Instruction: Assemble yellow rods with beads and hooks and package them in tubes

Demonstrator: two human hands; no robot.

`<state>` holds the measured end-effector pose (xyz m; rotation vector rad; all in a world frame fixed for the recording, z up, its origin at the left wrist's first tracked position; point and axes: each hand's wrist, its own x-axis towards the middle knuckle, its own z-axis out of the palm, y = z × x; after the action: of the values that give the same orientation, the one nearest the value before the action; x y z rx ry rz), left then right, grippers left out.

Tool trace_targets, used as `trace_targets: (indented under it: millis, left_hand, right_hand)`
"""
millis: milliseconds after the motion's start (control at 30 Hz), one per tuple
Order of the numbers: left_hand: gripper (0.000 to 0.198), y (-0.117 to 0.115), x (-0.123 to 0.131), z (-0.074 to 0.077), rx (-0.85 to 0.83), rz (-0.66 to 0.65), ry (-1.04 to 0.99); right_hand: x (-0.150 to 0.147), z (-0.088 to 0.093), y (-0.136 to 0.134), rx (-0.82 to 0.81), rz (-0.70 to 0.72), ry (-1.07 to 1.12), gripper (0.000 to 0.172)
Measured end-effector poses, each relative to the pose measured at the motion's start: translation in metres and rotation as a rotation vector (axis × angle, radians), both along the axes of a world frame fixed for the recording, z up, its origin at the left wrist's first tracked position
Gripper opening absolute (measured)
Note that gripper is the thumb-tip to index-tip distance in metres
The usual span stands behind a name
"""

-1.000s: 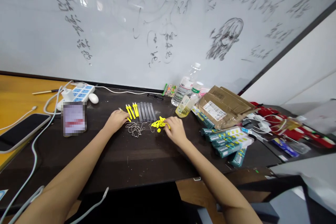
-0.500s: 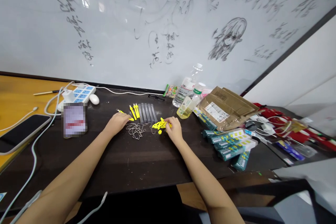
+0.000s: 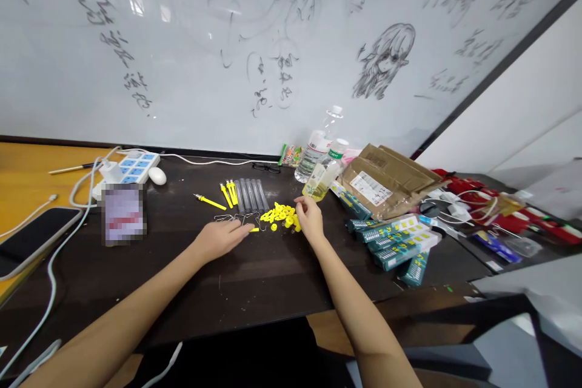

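My left hand [image 3: 226,237] lies low over the dark table, fingers together, with a small yellow plastic piece [image 3: 255,230] at its fingertips. Thin bent metal wires [image 3: 234,217] lie just beyond it, partly hidden by the fingers. My right hand [image 3: 311,219] is bent into a pinch at the right edge of a pile of small yellow plastic parts [image 3: 279,214]; what its fingertips hold is hidden. Beyond the hands lie a row of clear tubes [image 3: 251,195] and several yellow sticks [image 3: 231,193]. A single yellow stick with a metallic tip [image 3: 210,201] rests farther left.
To the right are bottles [image 3: 318,151], a cardboard parcel [image 3: 382,185] and several green boxes [image 3: 398,245]. A power strip [image 3: 136,167], a white egg-shaped object [image 3: 157,176], a blurred-out item [image 3: 122,215] and a phone [image 3: 36,239] lie left. A whiteboard [image 3: 182,97] stands behind.
My left hand has let go of the yellow stick at the left and moved right and nearer me, to the wires. The right hand has shifted slightly; the yellow pile is more exposed.
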<state>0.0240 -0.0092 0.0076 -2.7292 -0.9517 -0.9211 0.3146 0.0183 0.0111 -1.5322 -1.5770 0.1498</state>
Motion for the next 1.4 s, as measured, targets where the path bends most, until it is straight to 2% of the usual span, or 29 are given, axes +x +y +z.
trace_targets:
  millis: [100,233,367,533,833,1067,1233,1300,1400]
  left_hand:
    - [0.029,-0.004,0.0,-0.008,-0.085,0.006,-0.011]
    - [0.033,-0.001,-0.002,-0.006,-0.17,0.061,-0.046]
    - [0.034,0.002,-0.003,-0.006,-0.226,0.06,-0.06]
    - [0.034,0.003,-0.003,-0.011,-0.236,0.063,-0.068]
    - [0.033,-0.003,0.001,0.0,-0.208,0.03,-0.054]
    - [0.032,-0.004,0.001,0.0,-0.26,0.016,-0.081]
    - [0.033,-0.003,0.001,-0.001,-0.3,0.027,-0.077]
    - [0.034,-0.003,0.001,-0.003,-0.311,0.029,-0.075]
    - [0.034,-0.002,0.001,-0.005,-0.324,0.041,-0.059]
  right_hand:
    - [0.006,0.002,0.0,-0.032,-0.029,0.013,0.024]
    - [0.018,0.002,0.002,-0.061,-0.068,-0.016,0.024]
    - [0.023,0.0,0.004,-0.175,-0.089,-0.053,0.02]
    - [0.018,-0.002,0.005,-0.196,-0.044,-0.12,0.02]
    - [0.026,-0.01,0.012,-0.094,-0.052,-0.166,0.022]
    - [0.044,-0.004,0.008,-0.201,-0.085,-0.189,0.026]
    - [0.055,-0.004,0.009,-0.317,-0.026,-0.274,0.027]
    - [0.05,-0.001,0.008,-0.263,0.008,-0.26,0.024]
    - [0.035,0.005,0.005,-0.079,0.106,-0.244,0.02]
